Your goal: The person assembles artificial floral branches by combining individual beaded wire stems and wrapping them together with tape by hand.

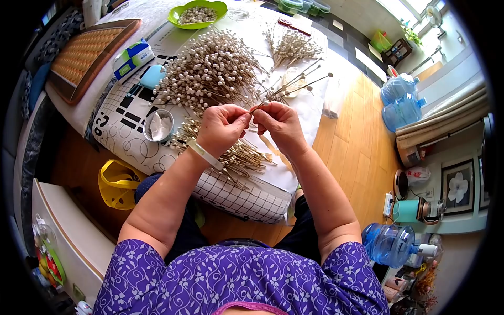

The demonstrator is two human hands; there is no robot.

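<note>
In the middle of the view, my left hand (223,127) and my right hand (280,124) meet, both closed in a pinch. Thin dried stems (306,84) with small dark round heads fan out above my right hand, which grips their lower ends. My left thumb and forefinger pinch at the same spot; exactly what they hold is hidden. Just beyond lies a big heap of dried stems with pale bead-like heads (212,65). Under my left wrist sits another pile of stems (244,160). A smaller bunch (294,47) rests at the far right of the table.
A green bowl of loose pale heads (198,14) stands at the back. On the left are a tissue pack (133,60), a blue box (153,77) and a small tub with white tissue (158,126). A yellow basket (116,184) and blue water bottles (401,107) flank the table.
</note>
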